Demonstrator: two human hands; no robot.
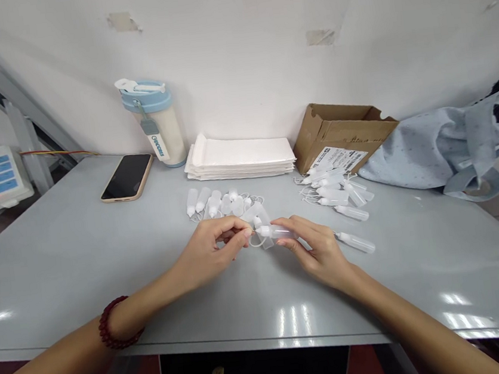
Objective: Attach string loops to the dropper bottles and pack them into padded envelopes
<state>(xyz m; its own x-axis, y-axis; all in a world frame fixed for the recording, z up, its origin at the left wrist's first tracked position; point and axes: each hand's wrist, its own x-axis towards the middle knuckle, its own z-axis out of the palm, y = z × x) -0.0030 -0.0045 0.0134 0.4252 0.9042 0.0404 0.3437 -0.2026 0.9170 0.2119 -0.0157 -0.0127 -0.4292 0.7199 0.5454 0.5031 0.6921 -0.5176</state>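
Observation:
My right hand grips a small translucent squeeze bottle with a white top, held sideways with its tip pointing left. Thumb and fingers of my left hand pinch together at that tip, where a thin needle shows. A white tether loop hangs from the bottle's neck toward my left fingers; the small cap at its end is mostly hidden by them. Just behind my hands lies a group of similar bottles. More squeeze bottles with white loops lie to the right, two of them nearer to me.
At the back of the grey table stand a blue-lidded tumbler, a stack of white envelopes and an open cardboard box. A phone lies left, a light blue cloth bag right. The white wall rises behind.

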